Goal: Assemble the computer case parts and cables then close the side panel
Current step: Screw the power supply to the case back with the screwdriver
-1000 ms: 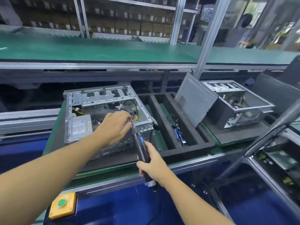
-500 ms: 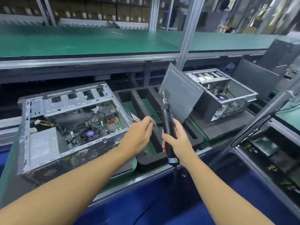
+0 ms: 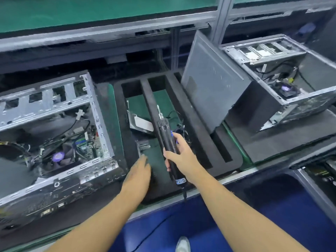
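Left hand: the left hand (image 3: 139,171) reaches flat into the left compartment of the black foam tray (image 3: 145,99), fingers straight and grasping nothing; whether the fingertips touch the tray floor is hard to tell.
Right hand: the right hand (image 3: 180,153) is clenched round the black electric screwdriver (image 3: 165,135), whose bit points up and away over the tray's middle divider.
Tray contents: a small silver metal bracket (image 3: 143,144) lies just beyond the left fingertips; a silver hard drive (image 3: 141,122) lies farther back; thin black cables (image 3: 179,128) lie in the right compartment.
Main case: the open grey metal computer case (image 3: 54,106) lies on its side left of the tray, with its motherboard exposed.
Side panel: a grey flat side panel (image 3: 209,88) leans against a second open computer case (image 3: 291,99) to the right of the tray.
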A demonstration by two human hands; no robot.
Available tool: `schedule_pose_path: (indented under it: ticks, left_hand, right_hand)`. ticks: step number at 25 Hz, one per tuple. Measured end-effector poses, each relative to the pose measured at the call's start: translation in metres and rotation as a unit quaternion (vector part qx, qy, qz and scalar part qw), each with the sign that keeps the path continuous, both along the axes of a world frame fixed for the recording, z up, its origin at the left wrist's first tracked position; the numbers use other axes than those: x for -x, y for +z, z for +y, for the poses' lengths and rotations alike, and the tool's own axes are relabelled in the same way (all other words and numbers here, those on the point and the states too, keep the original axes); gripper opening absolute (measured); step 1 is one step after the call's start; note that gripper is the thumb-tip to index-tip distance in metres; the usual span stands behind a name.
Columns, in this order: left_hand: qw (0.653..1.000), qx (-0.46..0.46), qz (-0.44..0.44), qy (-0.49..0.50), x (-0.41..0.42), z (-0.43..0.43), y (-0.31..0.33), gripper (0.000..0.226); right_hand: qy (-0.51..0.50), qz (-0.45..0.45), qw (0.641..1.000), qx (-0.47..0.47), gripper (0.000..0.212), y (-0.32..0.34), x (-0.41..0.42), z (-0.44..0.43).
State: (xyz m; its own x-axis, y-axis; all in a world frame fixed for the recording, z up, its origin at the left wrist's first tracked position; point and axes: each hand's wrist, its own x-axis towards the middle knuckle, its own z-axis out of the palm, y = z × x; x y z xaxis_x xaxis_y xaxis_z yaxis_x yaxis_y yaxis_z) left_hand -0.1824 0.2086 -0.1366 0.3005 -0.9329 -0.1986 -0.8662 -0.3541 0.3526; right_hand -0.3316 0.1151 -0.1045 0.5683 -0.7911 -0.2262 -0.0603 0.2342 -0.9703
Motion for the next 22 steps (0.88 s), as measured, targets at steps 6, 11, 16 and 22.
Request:
schedule_pose_path:
  ticks: [6,11,16,22]
  left_hand:
    - [0.944,-0.175,-0.251,-0.121,0.0,-0.059,0.005,0.029]
    - [0.92,-0.23,-0.287,-0.132,-0.006,-0.083,-0.021,0.036]
    - [0.901,-0.256,-0.315,-0.152,-0.003,-0.084,-0.03,0.031]
    - [0.994,-0.069,0.071,0.054,-0.009,-0.081,-0.009,0.011]
  right_hand:
    - [0.014,-0.01,0.998,-0.063,0.056,-0.035,0.004,-0.014]
    - [0.015,-0.052,0.995,-0.08,0.053,-0.04,0.007,-0.016]
    - [0.034,-0.045,0.996,-0.064,0.057,-0.04,0.008,-0.015]
    - [0.035,-0.038,0.997,-0.058,0.06,-0.027,0.016,-0.016]
